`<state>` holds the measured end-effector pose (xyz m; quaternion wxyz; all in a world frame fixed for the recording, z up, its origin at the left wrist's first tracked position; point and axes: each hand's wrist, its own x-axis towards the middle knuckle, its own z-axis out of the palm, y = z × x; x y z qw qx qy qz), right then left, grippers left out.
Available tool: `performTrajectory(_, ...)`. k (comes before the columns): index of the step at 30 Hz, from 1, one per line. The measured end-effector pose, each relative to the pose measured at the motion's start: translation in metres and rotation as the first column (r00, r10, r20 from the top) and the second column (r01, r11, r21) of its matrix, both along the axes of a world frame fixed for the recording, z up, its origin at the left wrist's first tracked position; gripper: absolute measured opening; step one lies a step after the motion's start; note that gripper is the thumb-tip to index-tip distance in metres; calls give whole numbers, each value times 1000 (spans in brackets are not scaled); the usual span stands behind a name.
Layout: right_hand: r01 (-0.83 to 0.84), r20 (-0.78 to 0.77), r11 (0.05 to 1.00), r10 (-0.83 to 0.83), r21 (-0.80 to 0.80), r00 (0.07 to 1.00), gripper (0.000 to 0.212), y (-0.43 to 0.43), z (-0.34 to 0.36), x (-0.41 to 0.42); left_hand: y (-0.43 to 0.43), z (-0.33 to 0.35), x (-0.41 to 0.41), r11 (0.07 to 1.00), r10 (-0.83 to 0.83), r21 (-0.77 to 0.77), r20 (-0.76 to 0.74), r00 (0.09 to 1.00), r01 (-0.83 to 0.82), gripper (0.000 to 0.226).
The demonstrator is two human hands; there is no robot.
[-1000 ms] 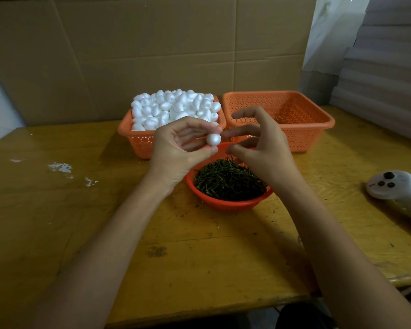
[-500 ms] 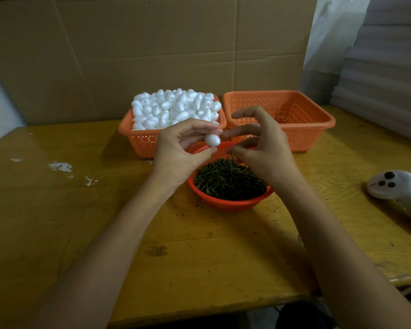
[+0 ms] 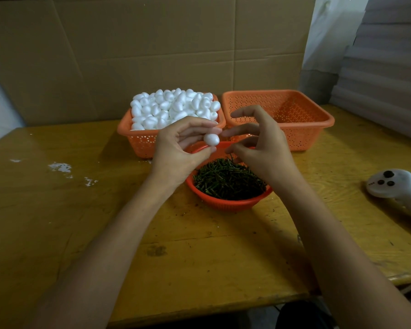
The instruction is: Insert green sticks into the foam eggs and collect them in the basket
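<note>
Little has moved: left hand (image 3: 176,154) fingers still pinch an egg (image 3: 211,140) above the sticks (image 3: 228,180); right hand (image 3: 261,150) fingers curl just beside it, on a stick or not I cannot tell. Basket (image 3: 328,121) looks empty; nearly everything remains.

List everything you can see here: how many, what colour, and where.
table: one, yellow-brown, under everything
left basket: one, orange, back of table
foam eggs: many, white, heaped in left basket
right basket: one, orange, beside it, nothing seen inside
bowl: one, red-orange, before the baskets
green sticks: many, dark green, in bowl
held egg: one, white, in front of left basket
controller: one, white, table's right edge
cardboard: one wall, brown, behind table
left hand: one, pinches held egg
right hand: one, fingers curled beside egg, stick not discernible
</note>
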<state>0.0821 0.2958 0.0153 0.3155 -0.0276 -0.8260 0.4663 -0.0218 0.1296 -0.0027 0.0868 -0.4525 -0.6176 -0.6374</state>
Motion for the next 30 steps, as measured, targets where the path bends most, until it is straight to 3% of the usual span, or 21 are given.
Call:
performTrajectory(24,8,21,999,-7,-35,1000,52,-1,2,0,-1,3,-1,998,-31,53,32,999,29,42)
performTrajectory(30,7,21,999,-6,-38,1000,53,-1,2,1,-1,1,0,998,-42,47,45,998,40,33)
